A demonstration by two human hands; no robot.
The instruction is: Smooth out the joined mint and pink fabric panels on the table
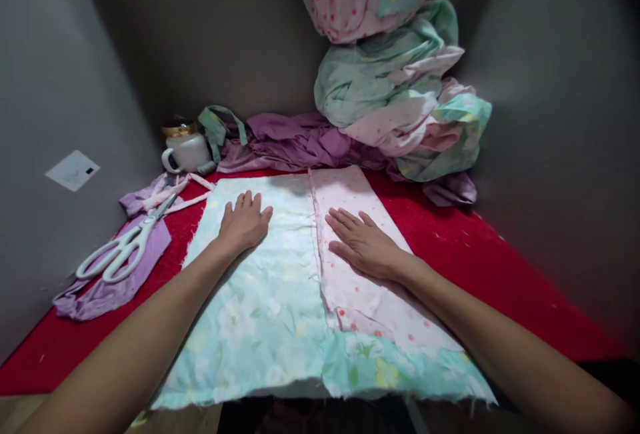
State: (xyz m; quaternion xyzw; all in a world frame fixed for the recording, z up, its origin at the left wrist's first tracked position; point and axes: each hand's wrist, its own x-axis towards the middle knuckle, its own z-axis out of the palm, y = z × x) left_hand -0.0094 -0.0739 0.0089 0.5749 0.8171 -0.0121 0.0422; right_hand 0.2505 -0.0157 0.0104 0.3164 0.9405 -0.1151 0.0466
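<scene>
Your left hand [244,222] lies flat, palm down, fingers together and extended, on the mint floral panel [260,294] of the sewn fabric piece; it grips nothing. Your right hand [363,244] lies flat likewise, fingers slightly spread and angled toward the seam, on the pink dotted panel [370,301]; it too grips nothing. The two hands rest apart, one on either side of the seam [316,247] that joins the panels.

The fabric piece is spread flat on the red table cover [450,241], its near edge overhanging the table's front. A mint floral band [400,371] runs along the near edge of the pink panel.

Left of the fabric piece, white-handled scissors [123,247] lie on a purple cloth scrap [107,287], blades pointing toward the far side. Beyond the scissors, still left of the fabric piece, a white mug [186,152] with a gold lid stands against the wall, with a pink strip [190,199] lying close by.

Behind the fabric piece, crumpled purple fabric [300,141] lies along the wall. Behind and to the right of the fabric piece, a tall heap of mint and pink bundles [395,87] is stacked against the wall, rising out of view at the top. A white label [73,169] sits on the grey wall, far left of the fabric piece.
</scene>
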